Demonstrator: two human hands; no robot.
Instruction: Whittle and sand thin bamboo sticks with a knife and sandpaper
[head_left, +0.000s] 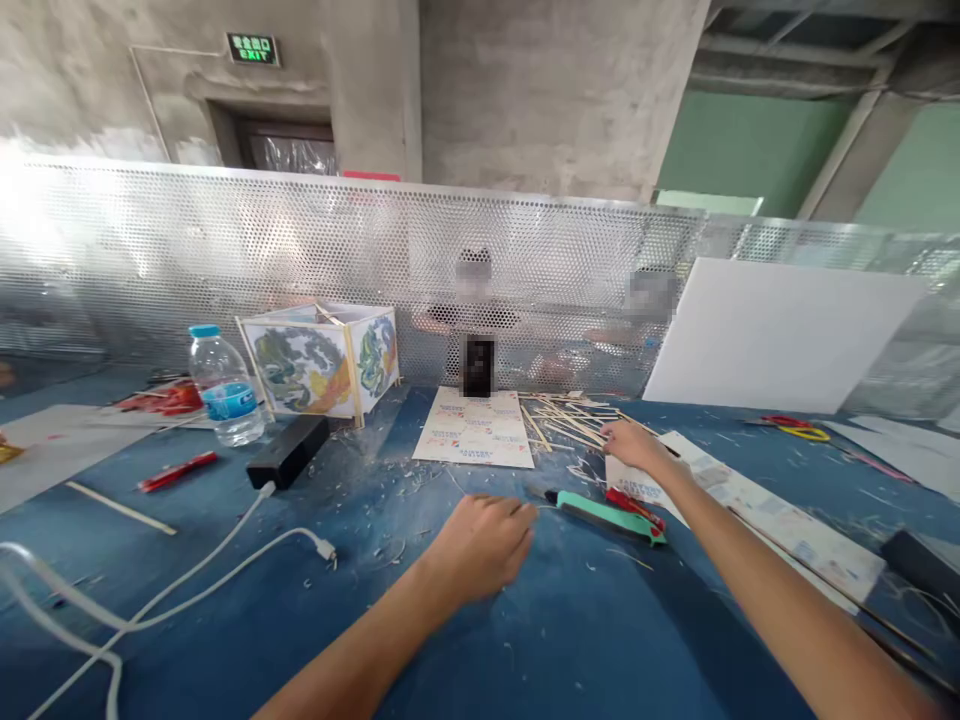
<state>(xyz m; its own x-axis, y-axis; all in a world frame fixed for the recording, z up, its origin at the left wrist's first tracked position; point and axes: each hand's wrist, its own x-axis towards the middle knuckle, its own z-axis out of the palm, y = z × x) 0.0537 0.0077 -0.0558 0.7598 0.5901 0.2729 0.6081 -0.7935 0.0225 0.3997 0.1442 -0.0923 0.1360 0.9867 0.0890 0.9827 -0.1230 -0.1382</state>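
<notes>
My left hand (486, 545) hovers low over the blue table (555, 640) at the centre, its fingers curled; what they hold, if anything, is hidden. Farther right, my right hand (631, 446) reaches to the right end of a loose pile of thin wooden sticks (574, 420). Its fingertips are pinched together there, too small to tell what is between them. Between my hands lies a green-handled cutter (607, 515) with a red tool (636, 508) beside it. A printed sheet (476, 430) lies left of the sticks.
A painted paper lantern box (300, 365), a water bottle (225, 390), a black block (289, 452) and white cables (225, 545) stand or lie left. Right are a long printed strip (780, 510), scissors (806, 430) and a white board (780, 335). A perforated screen (525, 260) runs behind.
</notes>
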